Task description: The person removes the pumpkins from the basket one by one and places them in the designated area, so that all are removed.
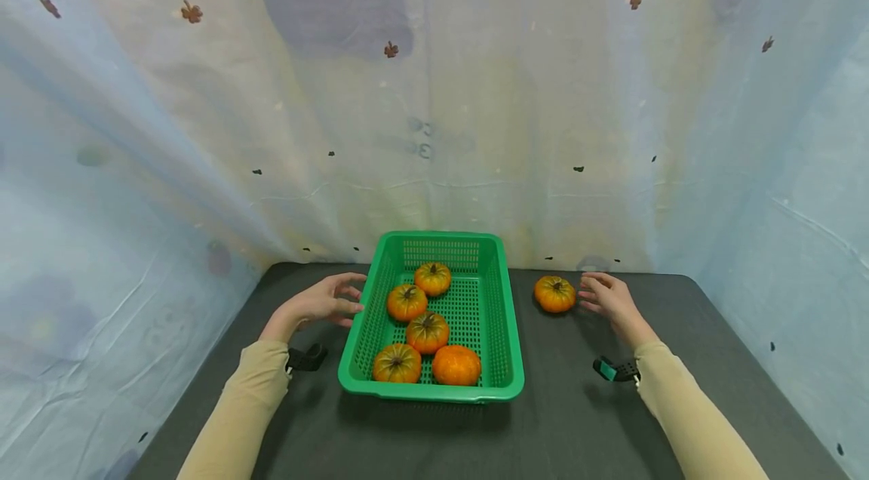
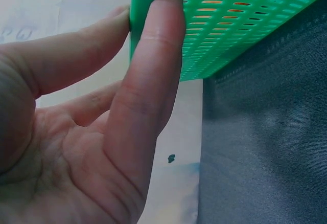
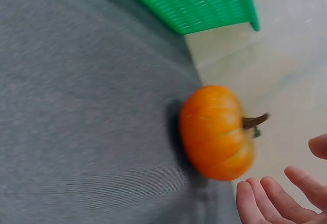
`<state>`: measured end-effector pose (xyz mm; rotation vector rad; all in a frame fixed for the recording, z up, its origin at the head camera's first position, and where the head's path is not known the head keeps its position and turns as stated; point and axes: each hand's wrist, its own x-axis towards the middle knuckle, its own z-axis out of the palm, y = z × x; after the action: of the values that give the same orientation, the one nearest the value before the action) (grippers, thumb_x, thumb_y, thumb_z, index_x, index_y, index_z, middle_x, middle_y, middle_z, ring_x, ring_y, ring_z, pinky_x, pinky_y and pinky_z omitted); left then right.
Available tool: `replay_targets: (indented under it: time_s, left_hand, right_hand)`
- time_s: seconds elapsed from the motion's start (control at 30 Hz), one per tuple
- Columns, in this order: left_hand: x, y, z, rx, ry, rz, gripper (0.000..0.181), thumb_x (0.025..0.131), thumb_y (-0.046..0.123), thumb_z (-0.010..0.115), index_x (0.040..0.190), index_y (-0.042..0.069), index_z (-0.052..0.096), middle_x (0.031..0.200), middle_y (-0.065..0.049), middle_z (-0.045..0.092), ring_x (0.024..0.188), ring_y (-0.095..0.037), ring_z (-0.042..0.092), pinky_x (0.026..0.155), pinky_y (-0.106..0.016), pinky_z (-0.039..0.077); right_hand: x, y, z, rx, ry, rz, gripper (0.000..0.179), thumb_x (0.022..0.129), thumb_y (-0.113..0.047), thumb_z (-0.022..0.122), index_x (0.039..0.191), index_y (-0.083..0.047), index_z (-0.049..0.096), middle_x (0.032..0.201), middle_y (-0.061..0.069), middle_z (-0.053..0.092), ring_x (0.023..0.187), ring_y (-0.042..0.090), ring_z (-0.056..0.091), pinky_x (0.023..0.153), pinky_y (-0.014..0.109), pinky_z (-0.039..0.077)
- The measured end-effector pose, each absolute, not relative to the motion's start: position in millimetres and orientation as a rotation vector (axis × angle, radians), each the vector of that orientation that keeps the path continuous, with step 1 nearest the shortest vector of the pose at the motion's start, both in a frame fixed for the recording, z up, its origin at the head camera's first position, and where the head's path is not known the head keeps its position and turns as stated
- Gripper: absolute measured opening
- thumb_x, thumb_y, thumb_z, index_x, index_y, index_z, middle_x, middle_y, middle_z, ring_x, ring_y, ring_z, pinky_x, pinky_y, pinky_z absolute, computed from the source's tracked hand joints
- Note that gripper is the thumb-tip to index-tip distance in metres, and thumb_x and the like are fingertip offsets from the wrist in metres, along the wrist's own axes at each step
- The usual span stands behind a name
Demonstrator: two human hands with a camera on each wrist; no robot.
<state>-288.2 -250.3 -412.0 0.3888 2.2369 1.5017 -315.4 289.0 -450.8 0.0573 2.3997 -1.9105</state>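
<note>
A green plastic basket (image 1: 514,359) with slotted walls stands on the dark table, several small orange pumpkins (image 1: 456,365) inside it. At its left side my left hand (image 1: 330,300) pinches the rim. The left wrist view shows the thumb (image 2: 87,55) against the rim's edge and a finger (image 2: 145,75) tucked under it along the slotted wall. One more pumpkin (image 1: 554,293), with a short brown stem, sits on the table right of the basket. Just right of that pumpkin is my right hand (image 1: 608,300), empty, its fingers (image 3: 283,198) loosely bent and apart from it.
The dark table (image 1: 557,404) ends at a pale hanging sheet (image 1: 462,103) behind the basket, and sheets hang at both sides too. Each wrist wears a dark strap (image 1: 614,370). The basket stands close to the table's back edge.
</note>
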Motion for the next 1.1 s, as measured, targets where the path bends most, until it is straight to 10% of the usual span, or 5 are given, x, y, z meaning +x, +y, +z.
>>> replay_targets:
  time_s: [1.1]
  left_hand:
    - [-287,-250,-410,0.383,2.226,1.504,0.075,0.092,0.011,0.065,0.15,0.0,0.02,0.127,-0.026,0.045,0.101,-0.03,0.061,0.083,-0.046,0.055]
  right_hand:
    - [-308,213,-352,-0.665,2.319,-1.779,0.051,0.102,-0.026,0.049,0.143,0.001,0.037,0.143,0.025,0.039,0.128,0.043,0.04,0.105,0.049,0.037]
